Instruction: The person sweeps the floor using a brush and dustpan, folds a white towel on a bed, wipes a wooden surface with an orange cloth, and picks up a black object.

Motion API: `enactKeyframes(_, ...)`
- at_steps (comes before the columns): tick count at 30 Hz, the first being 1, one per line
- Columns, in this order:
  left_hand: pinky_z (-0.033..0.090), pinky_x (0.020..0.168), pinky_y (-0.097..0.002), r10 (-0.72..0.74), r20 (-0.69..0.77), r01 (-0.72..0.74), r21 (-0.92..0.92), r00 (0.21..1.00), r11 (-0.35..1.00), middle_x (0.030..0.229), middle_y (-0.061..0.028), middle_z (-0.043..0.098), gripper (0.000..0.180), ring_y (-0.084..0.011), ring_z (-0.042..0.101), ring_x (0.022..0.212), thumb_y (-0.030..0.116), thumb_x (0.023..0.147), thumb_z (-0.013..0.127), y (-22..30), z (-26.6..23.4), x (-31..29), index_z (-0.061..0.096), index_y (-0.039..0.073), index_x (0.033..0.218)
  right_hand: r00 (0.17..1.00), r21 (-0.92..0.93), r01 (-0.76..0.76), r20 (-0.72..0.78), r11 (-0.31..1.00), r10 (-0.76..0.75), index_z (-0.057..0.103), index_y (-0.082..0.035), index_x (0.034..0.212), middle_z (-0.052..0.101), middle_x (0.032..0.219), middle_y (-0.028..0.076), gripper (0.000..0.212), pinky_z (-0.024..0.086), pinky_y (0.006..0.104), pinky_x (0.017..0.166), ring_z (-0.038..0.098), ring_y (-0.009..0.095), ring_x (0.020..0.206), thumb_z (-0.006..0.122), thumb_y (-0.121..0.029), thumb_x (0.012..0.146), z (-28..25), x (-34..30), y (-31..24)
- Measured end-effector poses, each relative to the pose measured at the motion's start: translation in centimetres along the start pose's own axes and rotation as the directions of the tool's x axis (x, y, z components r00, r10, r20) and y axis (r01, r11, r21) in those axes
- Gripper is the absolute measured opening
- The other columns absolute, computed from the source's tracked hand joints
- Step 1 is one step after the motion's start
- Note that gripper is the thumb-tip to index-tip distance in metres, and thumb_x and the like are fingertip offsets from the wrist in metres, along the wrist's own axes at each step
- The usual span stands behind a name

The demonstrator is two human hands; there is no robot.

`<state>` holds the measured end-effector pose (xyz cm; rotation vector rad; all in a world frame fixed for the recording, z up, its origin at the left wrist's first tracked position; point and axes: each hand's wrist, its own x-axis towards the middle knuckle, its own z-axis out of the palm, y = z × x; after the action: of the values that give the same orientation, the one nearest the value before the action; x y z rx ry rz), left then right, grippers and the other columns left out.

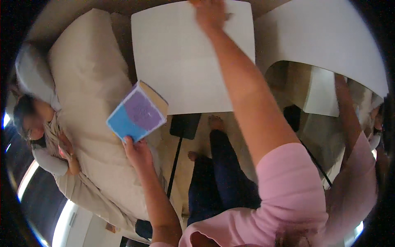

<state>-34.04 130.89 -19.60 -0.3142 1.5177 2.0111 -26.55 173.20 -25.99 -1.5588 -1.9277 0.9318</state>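
My left hand (138, 152) grips the lower corner of a thick blue and purple book (138, 112), raised beside the near left corner of a white tabletop (177, 61). The book's edges look worn and whitish, and one side is cream. My right hand (210, 16) is stretched to the far edge of the tabletop, its fingers blurred and partly cut off by the frame. Something orange (200, 2) shows at that hand, too little of it to name. Beside the hand is a small greyish thing (229, 16), also blurred.
A beige-covered bed or couch (92, 82) runs along the left, where another person (45, 127) lies with a hand on a small object. A curved white panel (325, 37) stands at the right, above a mirror-like surface reflecting an arm. A black stand base (185, 125) sits under the table.
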Motion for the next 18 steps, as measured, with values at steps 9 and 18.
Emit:
enactKeyframes(9,0.041,0.091,-0.0369,-0.138,0.068,0.139,-0.006,0.988,0.99,0.117,-0.0077,0.05,0.04,-0.0197,0.049,0.104,0.009,0.087,0.057,-7.8,10.0,8.4,0.041,0.003,0.124,0.941,-0.512,0.337,0.203,0.79,-0.27,0.045,-0.009,0.126,0.035,0.138,0.013,0.044,0.035,0.0429,0.101,0.039,0.038,0.121,0.047,0.0,0.083,-10.2,-22.0,17.7)
enactKeyframes(18,0.037,0.095,-0.0368,-0.26,0.29,0.186,0.259,0.921,0.948,0.119,-0.0077,0.049,0.047,-0.0205,0.049,0.106,0.016,0.087,0.06,-12.4,16.2,11.4,0.038,0.005,0.127,0.994,-0.125,-0.047,0.097,0.991,0.059,0.049,-0.008,0.126,0.049,0.12,0.017,0.046,0.038,0.0409,0.095,0.047,0.035,0.11,0.05,0.0,0.08,-14.4,-31.2,17.3)
